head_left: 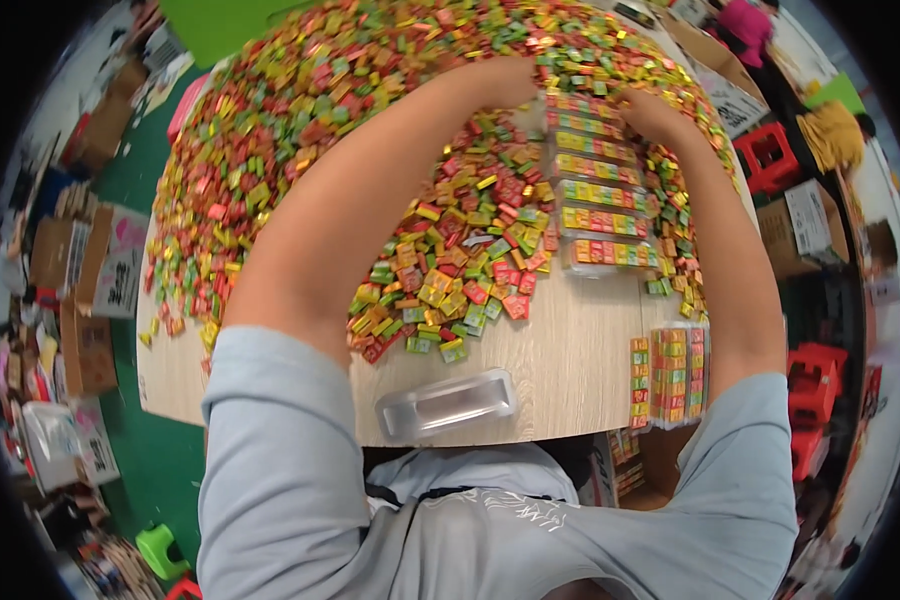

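Note:
My left hand (pixel 510 82) reaches to the far end of a row of clear plastic trays (pixel 598 268), at its left side. Its fingers are hidden behind the hand. Across the row, my right hand (pixel 654 114) is at the far right corner, fingers curled in against the tray edge; what they hold, if anything, is too small to make out. The trays stand one behind another, packed with small red, yellow, orange and green wrapped sweets (pixel 602 194). A large heap of the same loose sweets (pixel 300 130) surrounds both hands.
An empty clear tray (pixel 448 404) lies at the table's near edge. Filled trays (pixel 676 375) stand on end beside my right elbow. Around the wooden table (pixel 560 370) are cardboard boxes (pixel 88 345), red stools (pixel 767 158) and a person in yellow (pixel 832 136) at the far right.

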`<state>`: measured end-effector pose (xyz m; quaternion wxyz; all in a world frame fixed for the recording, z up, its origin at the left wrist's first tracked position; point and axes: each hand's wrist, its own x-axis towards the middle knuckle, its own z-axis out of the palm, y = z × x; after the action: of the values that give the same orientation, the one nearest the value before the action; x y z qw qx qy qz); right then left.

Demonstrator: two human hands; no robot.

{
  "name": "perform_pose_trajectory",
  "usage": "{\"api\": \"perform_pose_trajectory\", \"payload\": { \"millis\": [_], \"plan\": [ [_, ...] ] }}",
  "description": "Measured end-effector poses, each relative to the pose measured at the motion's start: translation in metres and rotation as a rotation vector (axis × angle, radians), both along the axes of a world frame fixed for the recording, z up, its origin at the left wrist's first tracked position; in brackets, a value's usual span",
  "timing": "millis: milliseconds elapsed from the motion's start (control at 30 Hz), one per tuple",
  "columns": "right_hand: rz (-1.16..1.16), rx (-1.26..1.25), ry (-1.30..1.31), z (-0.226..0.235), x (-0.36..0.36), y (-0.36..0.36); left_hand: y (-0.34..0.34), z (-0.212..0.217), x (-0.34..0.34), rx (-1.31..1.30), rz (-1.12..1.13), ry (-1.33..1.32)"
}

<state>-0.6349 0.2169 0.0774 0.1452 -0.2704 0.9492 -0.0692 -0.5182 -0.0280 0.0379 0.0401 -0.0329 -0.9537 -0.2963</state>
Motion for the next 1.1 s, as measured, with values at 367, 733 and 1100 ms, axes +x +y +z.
{"api": "perform_pose_trajectory", "payload": {
  "millis": [367, 733, 1100],
  "plan": [
    [0.274, 0.026, 0.185, -0.012, -0.012, 0.032, 0.024, 0.033, 0.042, -0.452, -0.112, 0.073],
    [0.348, 0.199, 0.289, -0.005, 0.013, 0.037, 0.050, 0.020, 0.029, -0.615, -0.113, -0.005],
    [0.431, 0.168, 0.472, -0.015, 0.012, 0.050, 0.050, 0.015, 0.025, -0.619, -0.155, 0.049]
  ]
}}
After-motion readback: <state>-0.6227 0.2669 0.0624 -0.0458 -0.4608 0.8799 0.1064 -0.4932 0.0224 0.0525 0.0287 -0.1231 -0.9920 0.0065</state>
